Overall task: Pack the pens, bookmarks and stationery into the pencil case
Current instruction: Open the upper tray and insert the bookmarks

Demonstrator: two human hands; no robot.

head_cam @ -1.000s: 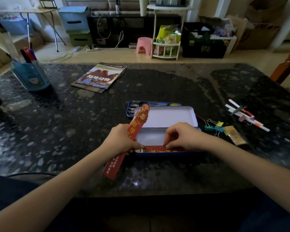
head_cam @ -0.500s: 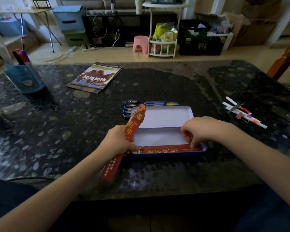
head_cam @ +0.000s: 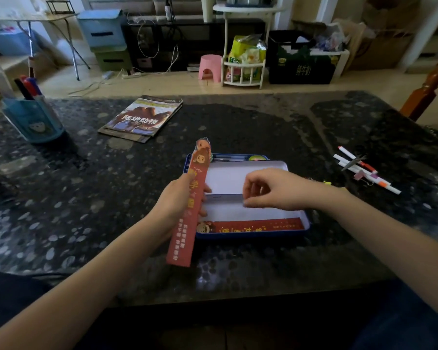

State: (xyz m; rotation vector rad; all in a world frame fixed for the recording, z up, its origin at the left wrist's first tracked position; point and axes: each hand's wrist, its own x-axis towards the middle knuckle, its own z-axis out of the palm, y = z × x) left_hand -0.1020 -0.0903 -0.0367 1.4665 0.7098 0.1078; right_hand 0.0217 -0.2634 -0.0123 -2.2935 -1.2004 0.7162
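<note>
Head view, only one available. Pencil case (head_cam: 306, 224) lies open on the dark speckled desk (head_cam: 61, 198), lid raised behind the tray. One red bookmark (head_cam: 258, 226) already lies flat inside, along the near wall of the case.

Left hand (head_cam: 177, 198) sits at the left end of the case, grip clamped on a second red bookmark (head_cam: 196, 198), thumb and fingers curled round its middle. That bookmark stands steeply; cartoon-head top reaches past the far rim of the case, lower end hangs over the desk just left of the near corner.

Right hand (head_cam: 273, 189) hovers above the case tray, fingers loosely curled, holding nothing, touching nothing I can make out.

Right of the case, well apart: white pens (head_cam: 364, 170) in a loose bunch. Small clips (head_cam: 326, 183) just beside the right edge, mostly hidden by the right wrist.

Left and beyond the case: magazine (head_cam: 142, 117), blue pen holder (head_cam: 33, 120).

Step in hand, by my judgement: bookmark loading, one in, one pending. Next move calls for tipping the held bookmark flat, aligning it lengthwise with the tray and lowering it beside the first. Pens and clips not yet packed.
</note>
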